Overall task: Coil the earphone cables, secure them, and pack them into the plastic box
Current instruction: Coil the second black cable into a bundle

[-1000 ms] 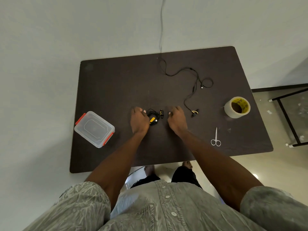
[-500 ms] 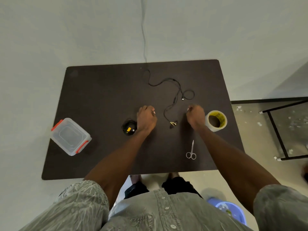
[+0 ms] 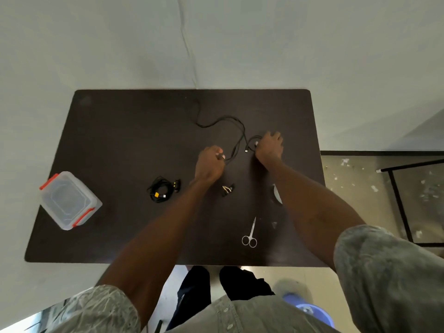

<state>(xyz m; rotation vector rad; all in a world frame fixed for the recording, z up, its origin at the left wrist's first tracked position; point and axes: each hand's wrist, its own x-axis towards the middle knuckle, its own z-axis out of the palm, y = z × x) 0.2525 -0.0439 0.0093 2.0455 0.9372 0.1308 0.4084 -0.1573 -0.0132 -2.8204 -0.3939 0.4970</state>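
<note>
While one earphone set (image 3: 160, 190) already lay coiled in a small black bundle on the dark table (image 3: 120, 140), left of centre, the second cable (image 3: 217, 121) was still strung out loose across the far middle of the tabletop. Only the head view was available.

Left hand (image 3: 209, 164): fingers curled, pinching the loose cable near its lower run. Right hand (image 3: 269, 146): down on the small loop at the cable's right end, fingers bent over it; it seemed to hold the cable, though the exact grip was hard to make out. The earbud end (image 3: 227, 189) of this cable lay on the table just below the left wrist.

The plastic box (image 3: 69, 200), clear with red clips, sat near the left edge, well apart from both cables. Its lid looked on. Nothing could be made out inside it.

Scissors (image 3: 249, 233) lay near the front edge, untouched. The right forearm covered most of a pale object (image 3: 277, 197); what it was, I could not tell.

Judged progress: first cable coiled, fastening not discernible. Second cable's coiling just starting. Securing and boxing both remained.
</note>
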